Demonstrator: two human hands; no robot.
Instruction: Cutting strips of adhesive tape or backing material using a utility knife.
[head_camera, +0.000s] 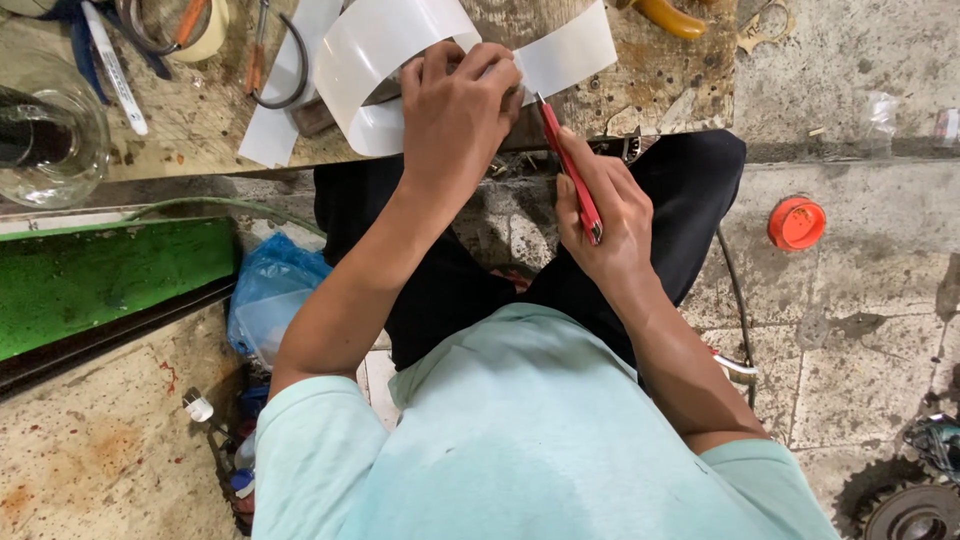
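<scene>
- Nearest to us is our pale green shirt, with dark trousers below it as we sit at the edge of a worn wooden surface.
- Our left hand lies flat and closed over a wide white strip, fingers curled down to pin it against the surface edge; the strip arches up in a loop to the left and runs out flat to the right.
- Our right hand is wrapped shut around a red-handled knife, its tip touching the strip just beside the left hand's fingers.
- We judge the cut as only starting: the strip looks whole on both sides of the blade, and we cannot tell whether any slit is open yet, since the left hand hides that spot.
- Left to do, as we read it, is the full pass across the strip.
- Off to the side sit a glass jar, pliers, an orange lid on the floor and a blue bag.
</scene>
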